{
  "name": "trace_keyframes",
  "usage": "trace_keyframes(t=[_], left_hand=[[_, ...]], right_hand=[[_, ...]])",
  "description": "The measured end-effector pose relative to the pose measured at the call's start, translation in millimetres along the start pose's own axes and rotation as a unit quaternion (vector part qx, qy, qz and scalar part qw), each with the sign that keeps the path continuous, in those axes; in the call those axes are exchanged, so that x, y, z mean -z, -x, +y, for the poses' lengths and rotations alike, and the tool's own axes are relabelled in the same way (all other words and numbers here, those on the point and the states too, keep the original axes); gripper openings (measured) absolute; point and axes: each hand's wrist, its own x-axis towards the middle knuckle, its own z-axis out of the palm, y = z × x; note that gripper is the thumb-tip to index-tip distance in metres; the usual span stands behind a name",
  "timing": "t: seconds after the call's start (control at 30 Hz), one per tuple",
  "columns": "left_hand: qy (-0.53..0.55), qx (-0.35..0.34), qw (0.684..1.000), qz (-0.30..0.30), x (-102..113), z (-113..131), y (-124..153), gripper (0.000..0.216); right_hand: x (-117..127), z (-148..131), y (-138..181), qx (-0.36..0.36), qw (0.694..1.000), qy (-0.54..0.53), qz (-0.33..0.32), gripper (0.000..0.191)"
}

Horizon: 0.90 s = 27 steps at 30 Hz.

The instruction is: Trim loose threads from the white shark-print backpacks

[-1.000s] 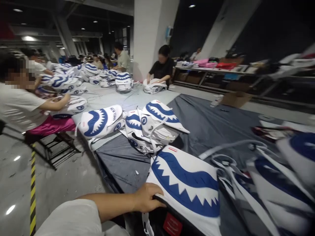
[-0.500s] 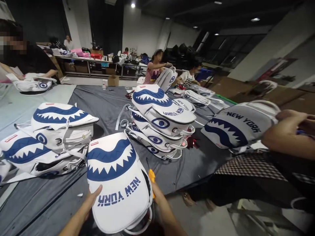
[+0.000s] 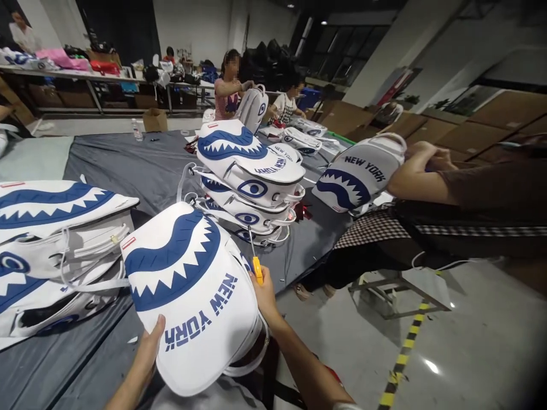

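Observation:
I hold a white backpack [image 3: 192, 290] with a blue shark mouth and "NEW YORK" lettering at the near edge of the grey table [image 3: 141, 165]. My left hand [image 3: 149, 350] grips its left side, thumb on the white panel. My right hand [image 3: 265, 293] holds its right side and also pinches a small tool with a yellow handle [image 3: 257, 267], whose thin metal tip points up.
A stack of like backpacks [image 3: 252, 188] lies just beyond, another pile [image 3: 51, 239] at my left. A seated person at the right handles a backpack [image 3: 356, 173]; two more people sit at the far end. A stool [image 3: 397, 290] and yellow-black floor tape [image 3: 405, 347] are at the right.
The view has swung from left to right along the table. The backpack has come round in my hands so its lettering faces me, and my right hand with the yellow tool has come into view.

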Motion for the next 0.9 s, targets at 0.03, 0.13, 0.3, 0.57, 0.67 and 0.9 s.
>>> trace_keyframes(t=[0.03, 0.13, 0.3, 0.57, 0.67, 0.9], left_hand=[[0.001, -0.007, 1.000, 0.008, -5.8, 4.7, 3.9, 0.052], [0.012, -0.034, 0.999, 0.029, -27.4, 20.7, 15.6, 0.050], [0.054, -0.079, 0.993, 0.076, -73.0, 34.6, 13.8, 0.048], [-0.105, -0.067, 0.981, 0.148, -116.1, 12.8, -91.7, 0.068], [-0.130, -0.082, 0.978, 0.142, -129.1, 21.5, -119.7, 0.067], [-0.164, -0.139, 0.972, 0.098, -205.1, 54.3, -149.5, 0.050]], right_hand=[[4.4, -6.7, -4.3, 0.008, 1.000, -0.003, 0.001, 0.053], [15.1, -23.0, -22.5, 0.030, 0.999, -0.007, -0.011, 0.052], [12.3, -37.8, -79.4, 0.042, 0.990, 0.080, -0.104, 0.043], [-18.0, -9.1, -199.0, -0.007, 0.963, 0.114, -0.246, 0.029], [-26.9, 7.5, -227.3, -0.011, 0.960, 0.086, -0.268, 0.038], [-13.4, 24.2, -286.2, -0.025, 0.973, 0.057, -0.221, 0.046]])
